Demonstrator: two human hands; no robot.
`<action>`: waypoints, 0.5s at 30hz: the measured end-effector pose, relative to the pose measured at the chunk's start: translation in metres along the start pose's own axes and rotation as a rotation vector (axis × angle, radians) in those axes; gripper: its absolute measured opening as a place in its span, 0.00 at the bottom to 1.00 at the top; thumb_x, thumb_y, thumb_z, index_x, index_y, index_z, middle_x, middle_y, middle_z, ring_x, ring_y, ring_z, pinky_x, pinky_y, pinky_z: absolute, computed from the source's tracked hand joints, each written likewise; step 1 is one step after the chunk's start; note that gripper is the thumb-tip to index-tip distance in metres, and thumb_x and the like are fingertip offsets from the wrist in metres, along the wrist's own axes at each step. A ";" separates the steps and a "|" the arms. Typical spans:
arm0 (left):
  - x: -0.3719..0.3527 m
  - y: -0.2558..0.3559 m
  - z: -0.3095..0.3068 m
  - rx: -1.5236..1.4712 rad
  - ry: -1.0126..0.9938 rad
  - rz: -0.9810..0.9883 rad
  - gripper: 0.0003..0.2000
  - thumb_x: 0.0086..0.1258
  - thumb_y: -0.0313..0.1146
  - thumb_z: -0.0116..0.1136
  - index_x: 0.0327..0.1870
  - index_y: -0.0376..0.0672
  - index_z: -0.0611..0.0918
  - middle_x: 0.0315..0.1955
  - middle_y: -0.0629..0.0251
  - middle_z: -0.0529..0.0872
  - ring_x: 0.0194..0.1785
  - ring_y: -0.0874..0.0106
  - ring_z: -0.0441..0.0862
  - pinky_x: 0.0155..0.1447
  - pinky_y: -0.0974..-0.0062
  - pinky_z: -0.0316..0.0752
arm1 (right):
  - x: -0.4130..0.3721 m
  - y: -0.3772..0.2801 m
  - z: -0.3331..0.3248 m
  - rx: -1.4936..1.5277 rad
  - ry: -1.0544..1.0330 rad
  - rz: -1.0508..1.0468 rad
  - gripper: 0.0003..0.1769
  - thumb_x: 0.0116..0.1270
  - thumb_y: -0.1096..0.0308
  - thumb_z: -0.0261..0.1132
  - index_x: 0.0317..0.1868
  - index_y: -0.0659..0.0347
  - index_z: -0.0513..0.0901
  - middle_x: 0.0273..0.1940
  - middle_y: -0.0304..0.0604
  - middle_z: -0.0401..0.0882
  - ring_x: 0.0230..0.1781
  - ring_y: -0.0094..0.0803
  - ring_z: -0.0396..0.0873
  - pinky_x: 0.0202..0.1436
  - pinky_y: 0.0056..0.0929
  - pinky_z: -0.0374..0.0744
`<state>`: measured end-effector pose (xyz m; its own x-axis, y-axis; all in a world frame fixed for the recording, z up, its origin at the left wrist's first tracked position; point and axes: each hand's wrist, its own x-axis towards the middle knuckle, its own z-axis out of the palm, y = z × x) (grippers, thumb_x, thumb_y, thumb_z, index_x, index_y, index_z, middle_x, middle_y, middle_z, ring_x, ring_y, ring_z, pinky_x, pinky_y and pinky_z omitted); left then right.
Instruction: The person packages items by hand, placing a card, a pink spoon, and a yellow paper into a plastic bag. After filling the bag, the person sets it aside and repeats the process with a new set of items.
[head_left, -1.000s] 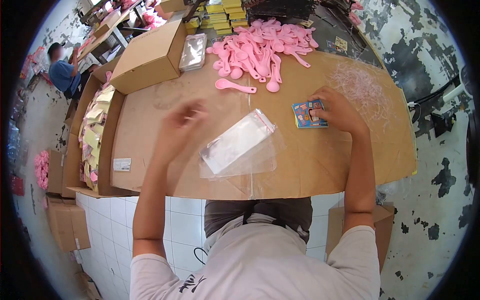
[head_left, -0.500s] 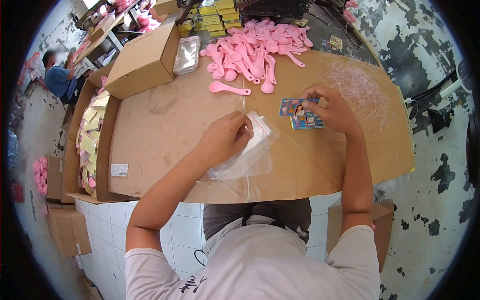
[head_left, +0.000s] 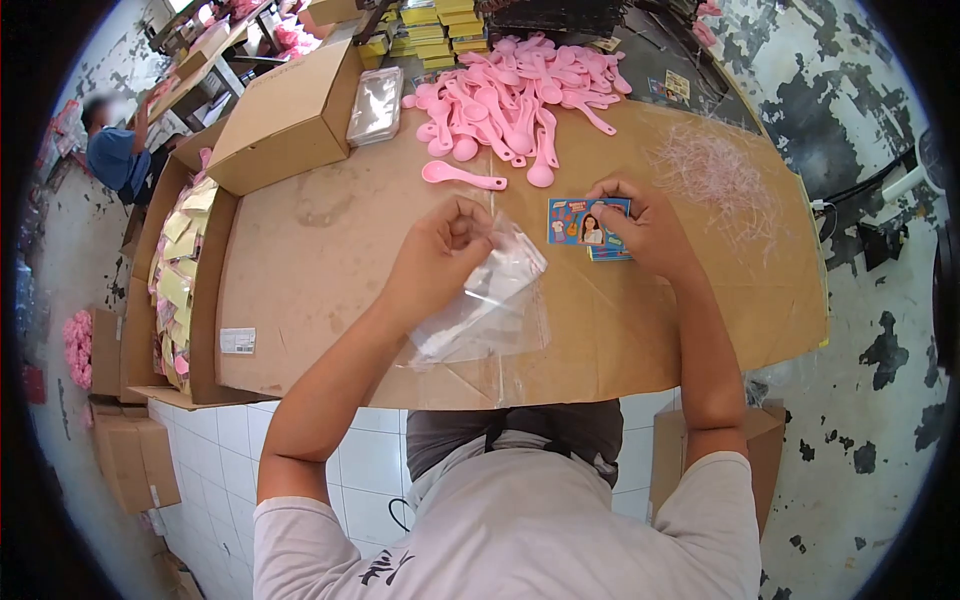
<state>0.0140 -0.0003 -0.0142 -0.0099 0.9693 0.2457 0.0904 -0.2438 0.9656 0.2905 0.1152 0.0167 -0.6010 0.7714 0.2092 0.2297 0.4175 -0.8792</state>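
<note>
My left hand [head_left: 455,240] is closed in a pinch on the upper edge of a clear plastic bag, above a stack of clear bags [head_left: 480,315] on the cardboard. Between the thumb and fingers of my right hand [head_left: 635,225] is a blue printed card [head_left: 568,222]. More blue cards [head_left: 608,252] lie just under it. A single pink spoon [head_left: 463,177] rests beyond my left hand, near a large heap of pink spoons [head_left: 510,100].
At the left, an open box [head_left: 215,300] holds yellow-and-pink packets beside a closed carton [head_left: 285,110]. Clear packaging [head_left: 376,105] lies by the carton. Shredded strands [head_left: 715,180] are at the right. A seated person [head_left: 118,155] is at the far left.
My right hand has moved slightly left with the card, which now sticks out further left of the cards below. My left hand has shifted up and left, lifting the bag's edge.
</note>
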 end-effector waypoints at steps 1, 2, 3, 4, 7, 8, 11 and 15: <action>0.001 0.004 -0.002 -0.168 -0.014 -0.097 0.16 0.75 0.26 0.66 0.59 0.40 0.76 0.42 0.62 0.90 0.37 0.76 0.84 0.43 0.75 0.78 | 0.001 0.001 0.001 -0.136 0.013 -0.020 0.11 0.71 0.70 0.70 0.50 0.66 0.85 0.45 0.39 0.86 0.43 0.23 0.83 0.49 0.28 0.81; 0.001 0.010 -0.003 -0.336 -0.028 -0.194 0.19 0.76 0.26 0.65 0.64 0.40 0.74 0.43 0.61 0.91 0.37 0.77 0.84 0.43 0.76 0.78 | 0.002 0.003 0.003 -0.097 0.002 -0.010 0.12 0.71 0.70 0.70 0.52 0.66 0.84 0.45 0.39 0.86 0.43 0.23 0.83 0.48 0.27 0.81; 0.001 0.019 -0.002 -0.320 -0.032 -0.247 0.21 0.76 0.26 0.65 0.67 0.40 0.72 0.42 0.61 0.91 0.37 0.78 0.84 0.43 0.78 0.78 | 0.001 0.006 0.007 -0.058 -0.009 0.001 0.13 0.72 0.70 0.70 0.53 0.66 0.84 0.45 0.39 0.86 0.43 0.22 0.83 0.48 0.27 0.81; 0.001 0.030 0.000 -0.304 -0.038 -0.301 0.24 0.77 0.26 0.65 0.69 0.40 0.70 0.41 0.61 0.91 0.36 0.79 0.85 0.44 0.79 0.79 | 0.001 0.006 0.011 -0.019 -0.017 0.013 0.14 0.72 0.69 0.70 0.54 0.66 0.84 0.45 0.39 0.86 0.43 0.22 0.83 0.48 0.26 0.82; 0.002 0.019 -0.002 -0.251 -0.094 -0.297 0.28 0.76 0.25 0.66 0.74 0.39 0.68 0.39 0.61 0.93 0.36 0.79 0.86 0.44 0.81 0.79 | -0.001 -0.005 0.019 0.177 0.030 0.050 0.15 0.74 0.70 0.69 0.57 0.66 0.83 0.45 0.40 0.87 0.43 0.20 0.84 0.47 0.24 0.82; 0.002 0.014 -0.003 -0.232 -0.118 -0.267 0.30 0.75 0.25 0.67 0.74 0.39 0.67 0.39 0.61 0.93 0.36 0.80 0.87 0.44 0.81 0.79 | -0.001 -0.005 0.020 0.219 0.064 0.040 0.15 0.74 0.70 0.68 0.57 0.66 0.83 0.45 0.40 0.87 0.43 0.20 0.84 0.47 0.23 0.82; -0.001 0.018 0.002 -0.176 -0.135 -0.246 0.31 0.75 0.25 0.67 0.76 0.38 0.66 0.38 0.61 0.93 0.39 0.80 0.88 0.44 0.81 0.79 | 0.000 -0.003 0.024 0.329 0.142 0.014 0.14 0.75 0.71 0.68 0.57 0.65 0.83 0.45 0.38 0.87 0.44 0.19 0.84 0.46 0.22 0.82; -0.003 0.020 0.007 -0.108 -0.173 -0.250 0.35 0.75 0.25 0.67 0.80 0.37 0.63 0.40 0.60 0.94 0.41 0.81 0.86 0.47 0.82 0.77 | -0.002 -0.005 0.024 0.325 0.053 0.053 0.13 0.75 0.71 0.68 0.57 0.63 0.85 0.46 0.38 0.86 0.44 0.19 0.84 0.48 0.22 0.82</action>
<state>0.0231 -0.0083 0.0035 0.1514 0.9884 -0.0091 -0.0001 0.0092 1.0000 0.2726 0.0998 0.0108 -0.5524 0.8153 0.1735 -0.0013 0.2073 -0.9783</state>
